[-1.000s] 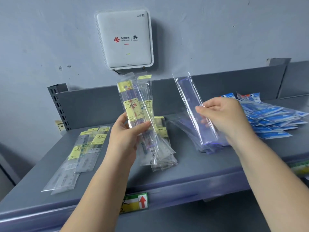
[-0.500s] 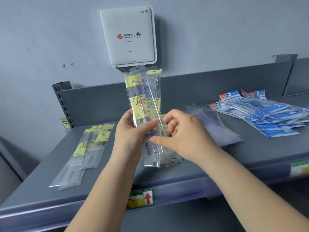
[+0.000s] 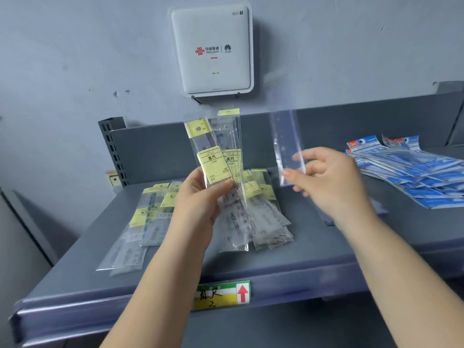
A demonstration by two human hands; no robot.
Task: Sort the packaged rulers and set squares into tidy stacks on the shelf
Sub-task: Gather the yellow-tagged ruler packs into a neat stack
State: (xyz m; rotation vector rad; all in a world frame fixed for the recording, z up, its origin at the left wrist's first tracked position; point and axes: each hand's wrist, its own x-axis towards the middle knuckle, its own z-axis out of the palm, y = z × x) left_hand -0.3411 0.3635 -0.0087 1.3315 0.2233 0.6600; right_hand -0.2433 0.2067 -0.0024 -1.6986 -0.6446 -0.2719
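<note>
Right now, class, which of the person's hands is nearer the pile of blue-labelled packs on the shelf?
The right hand. It holds a clear ruler pack just left of the blue-labelled packs; the left hand is further left, gripping yellow-labelled packs.

Your single head-worn camera looked forward and down, close over the grey shelf [image 3: 313, 249], facing the wall-mounted router [image 3: 211, 50]; both forearms reached in from below.

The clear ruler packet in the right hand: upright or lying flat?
Upright. The right hand pinches the clear ruler packet's lower end, holding it above the shelf.
</note>
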